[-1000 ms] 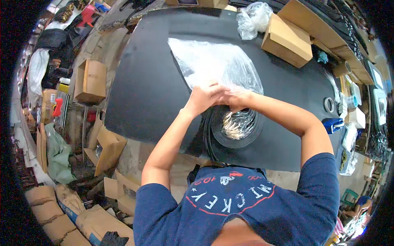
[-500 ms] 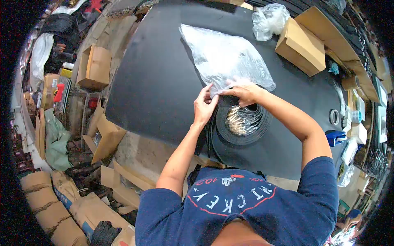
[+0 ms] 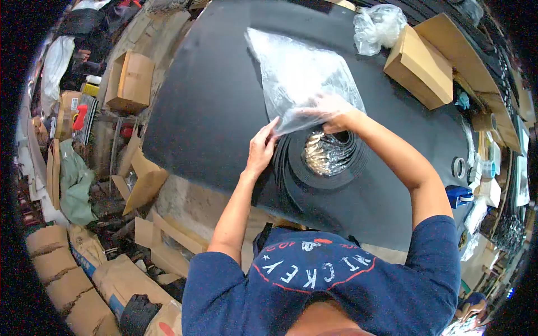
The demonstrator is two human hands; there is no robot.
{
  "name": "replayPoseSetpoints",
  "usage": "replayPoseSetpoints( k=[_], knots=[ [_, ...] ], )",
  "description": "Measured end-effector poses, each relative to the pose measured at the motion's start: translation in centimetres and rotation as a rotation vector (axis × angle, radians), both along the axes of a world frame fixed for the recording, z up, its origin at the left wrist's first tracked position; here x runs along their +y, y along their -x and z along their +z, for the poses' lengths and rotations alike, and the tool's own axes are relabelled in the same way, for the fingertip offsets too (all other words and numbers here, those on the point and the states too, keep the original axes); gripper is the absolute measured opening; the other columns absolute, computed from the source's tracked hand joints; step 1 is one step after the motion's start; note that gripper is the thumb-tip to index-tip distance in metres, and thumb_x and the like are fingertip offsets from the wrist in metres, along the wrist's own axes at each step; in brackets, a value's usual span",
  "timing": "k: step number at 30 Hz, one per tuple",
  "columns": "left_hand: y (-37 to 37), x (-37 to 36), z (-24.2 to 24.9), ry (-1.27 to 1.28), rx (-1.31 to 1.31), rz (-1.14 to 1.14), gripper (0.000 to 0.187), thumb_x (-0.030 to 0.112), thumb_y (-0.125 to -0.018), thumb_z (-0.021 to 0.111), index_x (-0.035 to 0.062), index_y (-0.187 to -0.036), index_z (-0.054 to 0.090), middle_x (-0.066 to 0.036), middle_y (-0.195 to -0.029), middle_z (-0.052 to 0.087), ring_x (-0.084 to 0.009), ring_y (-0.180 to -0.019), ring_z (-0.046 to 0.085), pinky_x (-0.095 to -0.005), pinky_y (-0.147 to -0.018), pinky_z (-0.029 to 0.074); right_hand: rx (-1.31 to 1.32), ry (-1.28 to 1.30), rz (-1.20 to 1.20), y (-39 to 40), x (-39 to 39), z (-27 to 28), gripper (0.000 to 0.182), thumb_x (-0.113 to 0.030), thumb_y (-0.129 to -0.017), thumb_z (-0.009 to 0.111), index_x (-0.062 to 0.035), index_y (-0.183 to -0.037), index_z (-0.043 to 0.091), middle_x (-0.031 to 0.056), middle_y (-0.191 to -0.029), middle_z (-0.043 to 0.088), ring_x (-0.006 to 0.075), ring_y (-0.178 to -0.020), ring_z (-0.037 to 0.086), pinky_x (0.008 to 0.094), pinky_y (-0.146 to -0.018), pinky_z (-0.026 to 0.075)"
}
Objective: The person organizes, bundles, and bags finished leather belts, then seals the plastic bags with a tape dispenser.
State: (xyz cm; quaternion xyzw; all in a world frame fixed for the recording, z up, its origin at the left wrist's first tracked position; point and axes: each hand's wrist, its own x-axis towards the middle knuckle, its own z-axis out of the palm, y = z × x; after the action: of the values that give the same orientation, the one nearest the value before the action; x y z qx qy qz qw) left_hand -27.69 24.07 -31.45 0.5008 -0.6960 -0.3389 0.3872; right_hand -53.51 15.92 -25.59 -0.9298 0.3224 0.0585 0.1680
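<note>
A clear plastic bag [image 3: 305,67] lies on the black table, its near edge lifted and bunched toward me. My left hand [image 3: 261,148] pinches that edge at its left corner. My right hand [image 3: 336,113] is at the bag's mouth, fingers stretched out and partly covered by the film, thumb lower and apart from them. Just below the hands sits a coil of black straps [image 3: 350,168]. In its middle is a bundle of gold-coloured tips [image 3: 316,154] with shiny clear wrapping beside it.
The black tabletop [image 3: 196,112] spreads around the coil. An open cardboard box [image 3: 420,67] and crumpled plastic [image 3: 380,29] stand at the back right. A tape roll [image 3: 458,167] and a blue tape dispenser [image 3: 459,196] lie along the right edge. Cardboard boxes [image 3: 130,82] line the left.
The bag's near edge has been raised and spread. My right hand's fingers have moved from pinching the edge to under the film; my left hand has shifted slightly left.
</note>
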Motion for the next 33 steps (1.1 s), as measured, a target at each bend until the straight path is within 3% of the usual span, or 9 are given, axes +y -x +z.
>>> replayPoseSetpoints(
  k=[4, 11, 15, 17, 19, 22, 25, 27, 33],
  knots=[
    [-2.6, 2.4, 0.9, -0.195, -0.083, 0.0, 0.054, -0.007, -0.088, 0.054, 0.009, -0.139, 0.05, -0.017, -0.097, 0.061, -0.0263, -0.081, 0.059, -0.0325, -0.08, 0.05, -0.098, 0.089, -0.017, -1.0, -2.6, -2.5, 0.092, -0.012, -0.058, 0.077, -0.028, -0.142, 0.045, 0.0162, -0.13, 0.051, 0.0401, -0.12, 0.047, 0.0483, -0.103, 0.04],
    [-2.2, 7.4, 1.8, -0.088, -0.304, -0.025, 0.06, -0.002, -0.087, 0.057, 0.0022, -0.144, 0.039, -0.015, -0.08, 0.058, -0.0235, -0.067, 0.057, -0.0359, -0.068, 0.05, -0.323, 0.122, -0.373, -1.6, -2.7, -5.1, 0.088, -0.067, -0.059, 0.075, -0.0384, -0.139, 0.05, 0.0154, -0.131, 0.051, 0.0403, -0.127, 0.04, 0.0581, -0.107, 0.027],
    [0.6, 3.8, 10.3, -0.492, -0.19, -0.365, 0.057, 0.008, -0.083, 0.07, 0.0017, -0.136, 0.05, -0.014, -0.085, 0.061, -0.0277, -0.075, 0.061, -0.0367, -0.073, 0.051, -0.271, 0.179, -0.428, -2.1, -2.4, -5.3, 0.084, -0.064, -0.063, 0.074, -0.039, -0.139, 0.049, 0.016, -0.137, 0.048, 0.0399, -0.129, 0.038, 0.0563, -0.108, 0.026],
    [5.0, 0.6, 12.1, 0.157, -0.18, -0.349, 0.058, 0.014, -0.079, 0.074, 0.0052, -0.133, 0.054, -0.017, -0.116, 0.056, -0.0323, -0.11, 0.055, -0.0376, -0.095, 0.045, -0.276, 0.209, -0.433, -1.8, -2.5, -6.7, 0.08, -0.062, -0.066, 0.072, -0.0396, -0.14, 0.048, 0.0161, -0.137, 0.048, 0.0396, -0.13, 0.038, 0.0566, -0.107, 0.026],
    [8.5, -3.1, 9.9, 0.357, -0.315, -0.364, 0.062, 0.014, -0.074, 0.071, 0.0077, -0.133, 0.053, -0.018, -0.129, 0.049, -0.0371, -0.125, 0.043, -0.047, -0.105, 0.036, -0.148, 0.275, -0.44, -2.2, -2.4, -6.7, 0.063, -0.05, -0.082, 0.059, -0.0422, -0.142, 0.044, 0.0145, -0.139, 0.047, 0.0373, -0.131, 0.037, 0.0572, -0.106, 0.028],
    [13.6, -7.1, 7.6, 0.443, -0.288, -0.47, 0.061, 0.017, -0.074, 0.069, 0.007, -0.133, 0.054, -0.018, -0.128, 0.051, -0.0371, -0.124, 0.044, -0.0479, -0.106, 0.034, -0.153, 0.361, -0.458, -2.1, -2.1, -7.1, 0.056, -0.046, -0.087, 0.053, -0.0457, -0.142, 0.04, 0.0112, -0.14, 0.047, 0.0358, -0.131, 0.039, 0.0572, -0.106, 0.03],
    [17.8, -9.2, 6.8, 0.17, -0.194, -0.564, 0.049, 0.015, -0.077, 0.065, 0.0028, -0.124, 0.06, -0.019, -0.128, 0.053, -0.0374, -0.123, 0.047, -0.048, -0.106, 0.038, -0.208, 0.384, -0.494, -2.0, -2.2, -8.5, 0.051, -0.041, -0.092, 0.046, -0.0497, -0.142, 0.038, 0.0067, -0.139, 0.049, 0.034, -0.129, 0.042, 0.0566, -0.105, 0.032],
    [19.8, -10.3, 7.1, -0.02, -0.815, -0.673, 0.04, 0.023, -0.071, 0.07, 0.0051, -0.107, 0.07, -0.019, -0.13, 0.054, -0.0337, -0.122, 0.048, -0.0519, -0.103, 0.04, -0.108, 0.495, -0.523, -2.3, -1.8, -7.7, 0.045, -0.042, -0.095, 0.043, -0.0543, -0.138, 0.038, 0.0011, -0.137, 0.051, 0.0314, -0.125, 0.048, 0.0558, -0.105, 0.033],
    [22.9, -10.5, 5.4, 0.064, -1.028, -0.562, 0.029, 0.015, -0.075, 0.068, 0.0044, -0.102, 0.072, -0.018, -0.126, 0.059, -0.0342, -0.118, 0.057, -0.0467, -0.093, 0.052, -0.232, 0.164, -0.523, -2.5, -2.9, -9.6, 0.043, -0.043, -0.093, 0.05, -0.0453, -0.137, 0.048, 0.0033, -0.141, 0.047, 0.0346, -0.134, 0.037, 0.0499, -0.112, 0.028]
  ],
)
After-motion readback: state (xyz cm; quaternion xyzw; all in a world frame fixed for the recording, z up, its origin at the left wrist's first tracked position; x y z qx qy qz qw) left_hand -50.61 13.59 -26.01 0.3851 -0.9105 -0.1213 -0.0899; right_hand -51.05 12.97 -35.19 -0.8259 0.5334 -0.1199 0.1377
